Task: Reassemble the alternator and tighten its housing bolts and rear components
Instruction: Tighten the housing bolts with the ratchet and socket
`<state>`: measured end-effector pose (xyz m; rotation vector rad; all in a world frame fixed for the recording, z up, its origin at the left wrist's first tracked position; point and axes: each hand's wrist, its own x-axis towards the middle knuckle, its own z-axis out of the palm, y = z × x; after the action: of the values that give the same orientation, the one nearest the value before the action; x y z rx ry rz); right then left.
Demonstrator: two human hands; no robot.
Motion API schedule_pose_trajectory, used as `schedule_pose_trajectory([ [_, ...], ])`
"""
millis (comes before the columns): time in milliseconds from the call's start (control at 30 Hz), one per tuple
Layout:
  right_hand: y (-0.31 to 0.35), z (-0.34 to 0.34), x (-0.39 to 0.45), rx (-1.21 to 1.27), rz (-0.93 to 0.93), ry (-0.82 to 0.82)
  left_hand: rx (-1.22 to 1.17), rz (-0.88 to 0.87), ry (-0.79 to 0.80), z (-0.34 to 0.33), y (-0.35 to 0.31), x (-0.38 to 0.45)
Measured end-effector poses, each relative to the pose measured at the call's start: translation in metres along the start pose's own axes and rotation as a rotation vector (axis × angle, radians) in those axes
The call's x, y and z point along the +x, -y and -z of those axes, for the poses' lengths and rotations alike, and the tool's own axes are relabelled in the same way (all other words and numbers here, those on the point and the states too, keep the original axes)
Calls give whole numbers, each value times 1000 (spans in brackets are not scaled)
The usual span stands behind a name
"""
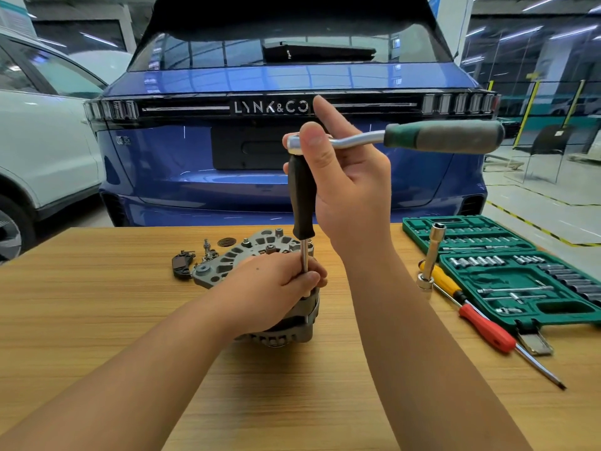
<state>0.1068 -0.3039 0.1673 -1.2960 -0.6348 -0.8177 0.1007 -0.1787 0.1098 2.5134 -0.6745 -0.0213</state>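
Table point(97, 320) was tan w/ woodgrain streaks. Socket case point(481, 229) dark green. Ratchet point(442, 136) grip green & grey; extension handle point(302, 196) black. Screwdrivers: one red point(486, 330), one yellow point(445, 279). Car point(292, 183) blue.

Wooden table point(97, 320), alternator point(286, 323), socket case point(520, 278), screwdrivers point(484, 327), loose parts point(183, 263)

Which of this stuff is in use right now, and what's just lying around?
In use: alternator; black-handled driver; ratchet; left hand; right hand.

Lying about: socket set case; red screwdriver; yellow screwdriver; loose small parts.
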Motion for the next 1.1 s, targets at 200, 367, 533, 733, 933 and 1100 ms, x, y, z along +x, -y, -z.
schedule_pose_trajectory([
  [200,-2,0,0,-9,11,-27,-24,4,21,2,0,0],
  [367,-1,-1,-2,-56,49,-61,-31,-1,27,4,-2,-1],
  [533,-1,-1,-3,-107,92,-81,-35,-6,38,5,-1,-2],
  [733,1,-1,-3,-43,41,-85,-44,-4,33,4,-1,-1],
  [933,10,2,3,398,-393,35,5,-5,35,3,-2,1],
  [1100,8,12,9,550,-591,172,-21,-16,54,7,1,-1],
])
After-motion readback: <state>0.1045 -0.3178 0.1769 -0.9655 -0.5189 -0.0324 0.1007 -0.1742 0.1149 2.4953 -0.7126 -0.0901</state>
